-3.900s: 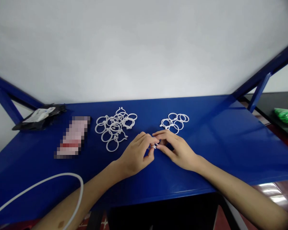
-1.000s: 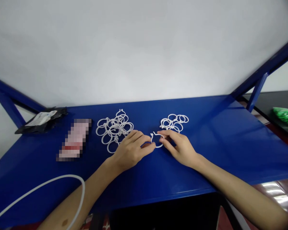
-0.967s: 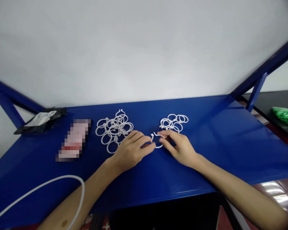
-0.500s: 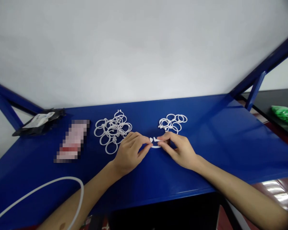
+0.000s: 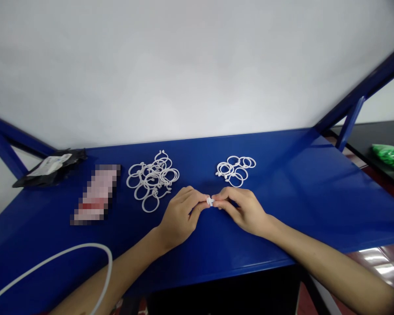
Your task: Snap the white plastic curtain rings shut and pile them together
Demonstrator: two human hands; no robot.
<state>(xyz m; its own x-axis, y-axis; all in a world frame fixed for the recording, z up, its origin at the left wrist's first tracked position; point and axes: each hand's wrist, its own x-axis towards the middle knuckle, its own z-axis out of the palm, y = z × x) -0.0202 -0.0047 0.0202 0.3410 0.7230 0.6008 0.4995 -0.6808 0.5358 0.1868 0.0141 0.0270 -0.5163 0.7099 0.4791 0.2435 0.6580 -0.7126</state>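
Over the middle of the blue table, my left hand (image 5: 180, 214) and my right hand (image 5: 244, 209) pinch the two ends of one white plastic ring (image 5: 210, 201). The ring's knobbed ends meet between my fingertips; whether they are hooked together I cannot tell. Most of its loop is hidden by my fingers. Beyond my left hand lies a large loose pile of white rings (image 5: 151, 204), some with visibly parted ends. A smaller group of similar rings (image 5: 235, 179) rests beyond my right hand.
A blurred-out pinkish rectangular item (image 5: 96, 192) lies on the blue table (image 5: 302, 183), left of the piles. Behind it is a black plastic bag (image 5: 52, 168) with a white label. A white cable (image 5: 68, 248) loops above my left forearm. Green packaging (image 5: 392, 155) sits far right.
The two ends of the ring, apart before, have been brought together between my fingertips. Both hands have moved slightly nearer to me, and the ring's loop has gone from view.
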